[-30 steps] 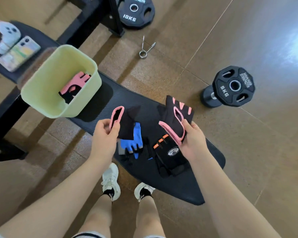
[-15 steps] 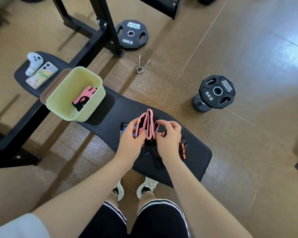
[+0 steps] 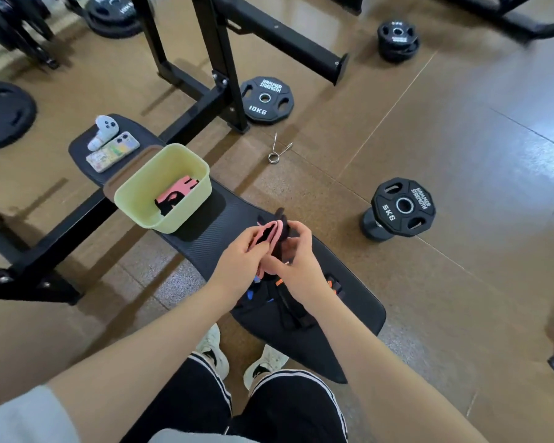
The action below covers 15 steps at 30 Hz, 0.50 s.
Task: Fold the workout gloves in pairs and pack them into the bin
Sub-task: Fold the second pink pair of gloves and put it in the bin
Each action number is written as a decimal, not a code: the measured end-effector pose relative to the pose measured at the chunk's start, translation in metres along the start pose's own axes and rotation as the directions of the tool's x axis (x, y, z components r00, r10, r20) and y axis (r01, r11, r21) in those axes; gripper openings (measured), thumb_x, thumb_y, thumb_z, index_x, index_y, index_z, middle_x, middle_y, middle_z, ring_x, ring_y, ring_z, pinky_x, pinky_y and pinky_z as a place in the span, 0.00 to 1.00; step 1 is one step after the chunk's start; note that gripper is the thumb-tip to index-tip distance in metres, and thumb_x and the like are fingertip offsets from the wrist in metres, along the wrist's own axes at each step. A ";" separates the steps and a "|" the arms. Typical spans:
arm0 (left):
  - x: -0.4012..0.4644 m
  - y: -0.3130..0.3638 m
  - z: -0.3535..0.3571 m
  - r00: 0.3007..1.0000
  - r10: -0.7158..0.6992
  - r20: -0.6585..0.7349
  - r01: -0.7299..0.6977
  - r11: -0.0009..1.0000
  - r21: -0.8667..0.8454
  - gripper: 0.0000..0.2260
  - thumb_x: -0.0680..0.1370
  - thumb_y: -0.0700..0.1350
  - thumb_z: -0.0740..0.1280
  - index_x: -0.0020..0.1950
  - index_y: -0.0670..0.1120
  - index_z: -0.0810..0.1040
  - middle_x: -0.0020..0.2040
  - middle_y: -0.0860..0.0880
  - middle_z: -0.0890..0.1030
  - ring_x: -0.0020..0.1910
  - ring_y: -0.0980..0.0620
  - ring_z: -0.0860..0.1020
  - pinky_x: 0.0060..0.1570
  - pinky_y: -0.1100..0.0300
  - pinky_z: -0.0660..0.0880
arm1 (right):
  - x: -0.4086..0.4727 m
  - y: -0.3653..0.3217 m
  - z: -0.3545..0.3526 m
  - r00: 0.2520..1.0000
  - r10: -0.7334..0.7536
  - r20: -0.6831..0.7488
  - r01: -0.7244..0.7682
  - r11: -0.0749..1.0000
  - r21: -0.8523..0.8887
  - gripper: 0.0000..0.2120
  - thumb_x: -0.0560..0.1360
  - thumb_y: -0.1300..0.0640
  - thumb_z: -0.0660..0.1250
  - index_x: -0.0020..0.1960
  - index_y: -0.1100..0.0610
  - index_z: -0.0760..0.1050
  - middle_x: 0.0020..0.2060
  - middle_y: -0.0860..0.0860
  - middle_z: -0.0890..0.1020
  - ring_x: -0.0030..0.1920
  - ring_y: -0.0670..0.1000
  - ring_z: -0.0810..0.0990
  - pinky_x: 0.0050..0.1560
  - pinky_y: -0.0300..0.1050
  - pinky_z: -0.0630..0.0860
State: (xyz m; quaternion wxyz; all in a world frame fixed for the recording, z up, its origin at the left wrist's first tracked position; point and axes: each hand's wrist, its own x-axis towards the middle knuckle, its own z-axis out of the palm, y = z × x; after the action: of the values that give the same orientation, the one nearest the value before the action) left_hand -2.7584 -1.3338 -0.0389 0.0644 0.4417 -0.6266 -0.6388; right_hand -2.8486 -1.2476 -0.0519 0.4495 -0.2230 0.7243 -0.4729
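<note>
Both hands hold a pink-and-black glove pair (image 3: 273, 231) pressed together above the black bench pad (image 3: 359, 308). My left hand (image 3: 240, 260) grips the pair from the left, and my right hand (image 3: 296, 260) pinches it from the right. Under my hands lie more gloves on the pad: a black one with orange tabs (image 3: 333, 287) and a blue one (image 3: 250, 295), mostly hidden. The pale green bin (image 3: 135, 193) stands on the bench to the upper left, with one pink-and-black pair (image 3: 173, 196) inside.
A phone (image 3: 112, 151) and a white controller (image 3: 104, 131) lie on the bench's far end. On the floor are a 10 kg plate (image 3: 266, 99), a 5 kg plate on a stub (image 3: 400, 207), a spring collar (image 3: 277, 148) and black rack legs (image 3: 218, 59).
A second ago each hand held one pink glove apart; they have since been brought together. The view has also pulled back and tilted up.
</note>
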 end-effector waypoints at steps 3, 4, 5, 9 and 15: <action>0.000 0.011 -0.010 1.000 -0.026 -0.016 0.027 0.997 0.078 0.12 0.75 0.52 0.63 0.59 0.54 0.74 0.49 0.51 0.80 0.39 0.53 0.77 0.40 0.58 0.73 | 0.007 -0.011 0.008 0.999 -0.033 -0.003 0.033 0.997 -0.070 0.30 0.70 0.59 0.72 0.67 0.52 0.61 0.51 0.46 0.77 0.49 0.44 0.79 0.48 0.34 0.76; 0.002 0.015 -0.016 0.999 -0.030 -0.038 0.036 0.984 0.175 0.13 0.75 0.51 0.64 0.59 0.52 0.74 0.48 0.51 0.80 0.40 0.53 0.76 0.40 0.59 0.71 | 0.010 -0.016 0.013 0.999 -0.009 0.032 0.010 0.999 -0.044 0.28 0.71 0.61 0.71 0.66 0.53 0.62 0.51 0.45 0.77 0.47 0.42 0.78 0.48 0.33 0.76; 0.004 0.017 -0.021 0.997 -0.037 -0.061 0.053 0.958 0.283 0.14 0.74 0.49 0.66 0.59 0.50 0.73 0.48 0.51 0.79 0.43 0.52 0.76 0.41 0.60 0.71 | 0.013 -0.020 0.019 0.997 0.037 0.066 -0.038 0.999 0.011 0.27 0.71 0.63 0.69 0.66 0.54 0.62 0.53 0.46 0.76 0.47 0.41 0.77 0.48 0.33 0.76; 0.013 0.010 -0.047 0.995 -0.008 -0.099 0.055 0.874 0.483 0.14 0.73 0.46 0.68 0.57 0.46 0.72 0.49 0.48 0.79 0.47 0.49 0.77 0.46 0.55 0.74 | 0.026 -0.028 0.044 0.976 0.024 0.216 0.017 0.983 -0.185 0.34 0.69 0.63 0.72 0.69 0.55 0.58 0.58 0.49 0.74 0.49 0.43 0.75 0.42 0.25 0.73; 0.057 -0.016 -0.125 0.996 0.083 -0.029 -0.059 0.874 0.482 0.13 0.72 0.38 0.67 0.57 0.44 0.75 0.46 0.50 0.78 0.45 0.52 0.75 0.39 0.73 0.68 | 0.090 -0.032 0.059 0.963 -0.165 0.214 0.265 0.725 -0.635 0.33 0.70 0.60 0.71 0.71 0.52 0.61 0.65 0.56 0.67 0.66 0.58 0.67 0.66 0.52 0.69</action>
State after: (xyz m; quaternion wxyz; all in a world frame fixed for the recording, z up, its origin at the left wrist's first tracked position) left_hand -2.7045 -1.4594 -0.0578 -0.0085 0.4361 -0.7796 -0.4493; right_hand -2.8457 -1.3580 -0.0716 0.3347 -0.4826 0.7791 -0.2193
